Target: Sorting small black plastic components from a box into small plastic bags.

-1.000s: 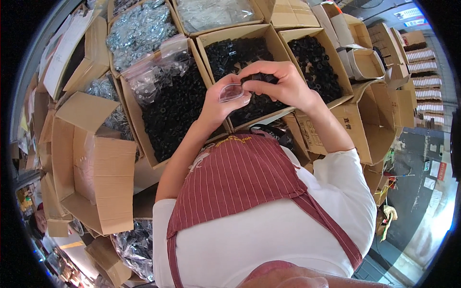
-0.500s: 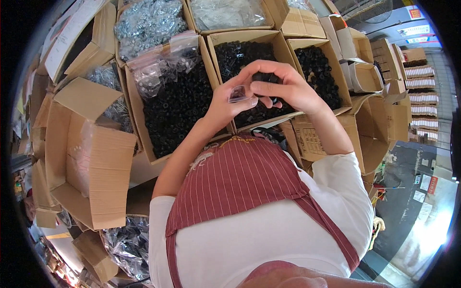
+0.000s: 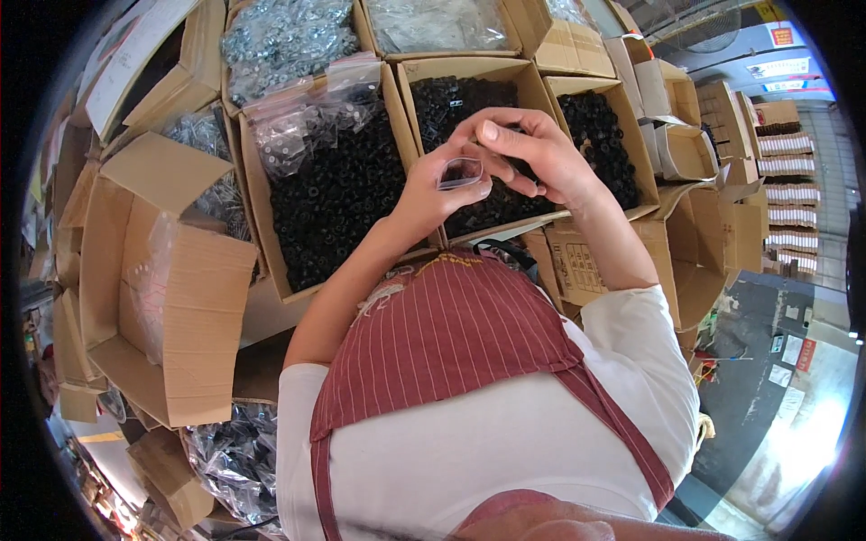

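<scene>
Head-worn fisheye, left of a pair; looks steeply down over maroon pinstriped cloth apron point(image 3: 442, 352) at bare left hand point(image 3: 426, 191) and bare right hand point(image 3: 552, 164), close range; straight edges bend near rim.

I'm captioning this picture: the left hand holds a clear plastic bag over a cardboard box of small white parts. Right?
Not quite: the parts are black, not white. The head view shows the left hand holding a clear plastic bag over a cardboard box of small black parts.
</scene>
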### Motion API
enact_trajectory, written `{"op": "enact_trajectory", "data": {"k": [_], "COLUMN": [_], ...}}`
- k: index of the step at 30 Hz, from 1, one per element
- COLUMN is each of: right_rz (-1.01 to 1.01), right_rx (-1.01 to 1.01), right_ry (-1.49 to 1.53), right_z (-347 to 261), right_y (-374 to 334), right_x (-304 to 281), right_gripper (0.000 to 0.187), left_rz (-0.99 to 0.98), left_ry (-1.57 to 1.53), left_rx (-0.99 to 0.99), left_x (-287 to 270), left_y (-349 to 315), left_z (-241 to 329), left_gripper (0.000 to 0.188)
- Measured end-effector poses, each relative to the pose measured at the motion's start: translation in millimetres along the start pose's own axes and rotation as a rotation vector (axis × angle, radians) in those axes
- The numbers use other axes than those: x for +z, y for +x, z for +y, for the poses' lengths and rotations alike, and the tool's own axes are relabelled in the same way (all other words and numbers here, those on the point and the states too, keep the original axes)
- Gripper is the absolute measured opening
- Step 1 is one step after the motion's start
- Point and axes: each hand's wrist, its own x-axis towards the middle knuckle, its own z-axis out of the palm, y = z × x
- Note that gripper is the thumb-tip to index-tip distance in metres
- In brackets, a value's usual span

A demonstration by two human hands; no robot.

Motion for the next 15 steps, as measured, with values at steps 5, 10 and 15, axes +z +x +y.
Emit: {"op": "enact_trajectory", "data": {"k": [5, 10, 15], "right_rz": [0.074, 0.097, 0.094], "right_rx": [-0.091, -0.266, -0.600], "right_ry": [-0.311, -0.694, -0.875], "right_z": [10, 12, 23], "right_y": [-1, -2, 2], "right_x": [2, 8, 1], "right_gripper": [0.036, 0.039, 0.041], "left_rz": [0.034, 0.056, 0.057], "left_ry": [-0.058, 0.026, 0.027], "left_rx": [0.033, 0.065, 0.059], "left_x": [2, 1, 1], "left_y": [0, 0, -1], "left_z": [4, -6, 1], "left_gripper": [0.038, 0.044, 0.037]}}
